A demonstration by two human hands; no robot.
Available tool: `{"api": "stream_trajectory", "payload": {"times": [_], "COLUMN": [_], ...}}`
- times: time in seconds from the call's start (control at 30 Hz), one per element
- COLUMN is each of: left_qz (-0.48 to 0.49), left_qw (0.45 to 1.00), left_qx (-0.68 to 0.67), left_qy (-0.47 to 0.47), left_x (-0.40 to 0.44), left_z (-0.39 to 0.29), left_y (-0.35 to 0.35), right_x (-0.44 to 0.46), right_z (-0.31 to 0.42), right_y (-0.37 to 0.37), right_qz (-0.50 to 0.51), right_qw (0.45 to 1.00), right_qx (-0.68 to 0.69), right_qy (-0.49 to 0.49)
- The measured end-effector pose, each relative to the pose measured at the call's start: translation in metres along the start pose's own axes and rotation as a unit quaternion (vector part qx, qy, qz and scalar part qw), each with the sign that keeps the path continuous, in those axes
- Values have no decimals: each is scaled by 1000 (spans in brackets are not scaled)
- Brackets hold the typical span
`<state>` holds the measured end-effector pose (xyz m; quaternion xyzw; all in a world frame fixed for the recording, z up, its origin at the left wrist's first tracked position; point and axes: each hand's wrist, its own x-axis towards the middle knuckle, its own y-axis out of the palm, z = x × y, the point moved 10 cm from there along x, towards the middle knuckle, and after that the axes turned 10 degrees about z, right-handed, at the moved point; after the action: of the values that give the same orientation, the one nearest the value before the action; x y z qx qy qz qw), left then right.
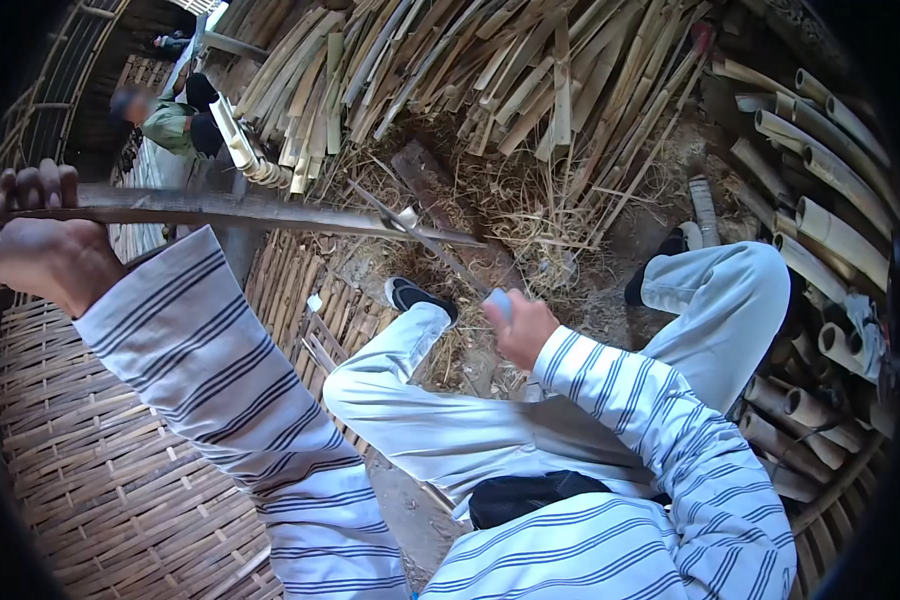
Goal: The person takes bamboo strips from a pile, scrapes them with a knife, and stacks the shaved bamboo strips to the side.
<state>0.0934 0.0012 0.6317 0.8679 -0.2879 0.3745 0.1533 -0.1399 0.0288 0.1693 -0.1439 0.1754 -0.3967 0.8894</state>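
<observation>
Floor shavings (545, 205) lie around the tip of the slat (210, 207), strips (450, 70) heaped beyond it, a mat (120, 450) on its near side. The left grip (45, 235) wraps the slat's other end; the right grip (518, 325) clasps a knife (444, 252), blade crossing near the slat's tip.

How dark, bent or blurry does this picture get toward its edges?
Head view: black corners and rounded framing suggest a wide lens; head view: the left hand, near the edge, looks shaded, whereas the pale trousers look brighter; head view: the face of the person at upper left is blurred.
</observation>
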Motion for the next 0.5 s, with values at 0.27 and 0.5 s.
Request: {"api": "stream_trajectory", "payload": {"times": [0.27, 0.5], "left_qz": [97, 107], "left_qw": [994, 991], "left_qx": [-48, -74], "left_qy": [-16, -17], "left_x": [34, 32], "left_z": [25, 20], "left_y": [-18, -1], "right_x": [-10, -21], "right_z": [82, 129], "right_y": [-32, -47], "right_qz": [40, -50], "right_qw": [995, 972], "right_qx": [63, 130], "right_qy": [-64, -187]}}
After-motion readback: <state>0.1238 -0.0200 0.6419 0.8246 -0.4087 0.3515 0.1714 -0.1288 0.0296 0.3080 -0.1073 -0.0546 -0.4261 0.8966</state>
